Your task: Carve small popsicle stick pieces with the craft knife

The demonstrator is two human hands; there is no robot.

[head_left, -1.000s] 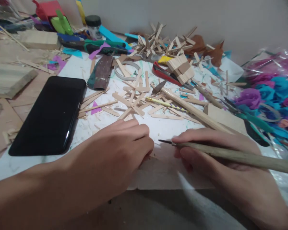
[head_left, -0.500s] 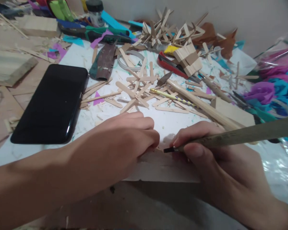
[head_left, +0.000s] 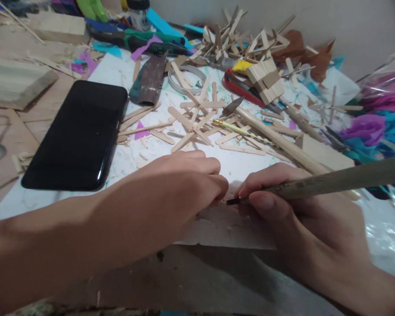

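Note:
My right hand [head_left: 303,210] is closed around a long wooden-handled tool [head_left: 335,181], whose short dark tip points left toward my other hand. Fingers curled, my left hand [head_left: 184,184] rests near the front edge of the white paper [head_left: 230,228]. Something small and pale seems to lie between its fingertips and the tool tip, too hidden to make out. Just beyond the hands, flat craft sticks [head_left: 194,125] lie crossed on the paper, beside a yellow patterned pencil [head_left: 232,127].
A black phone [head_left: 77,136] lies to the left, near wooden blocks [head_left: 18,83]. Behind are a red cutter [head_left: 242,87], a tape ring [head_left: 187,80], a stick pile [head_left: 230,39] and a green-handled tool [head_left: 154,41]. Colored crepe paper [head_left: 365,129] sits at the right.
The view has shifted slightly, so the objects appear a little further right and higher. Both hands keep nearly the same pose, and the tool tip stays close to my left fingertips.

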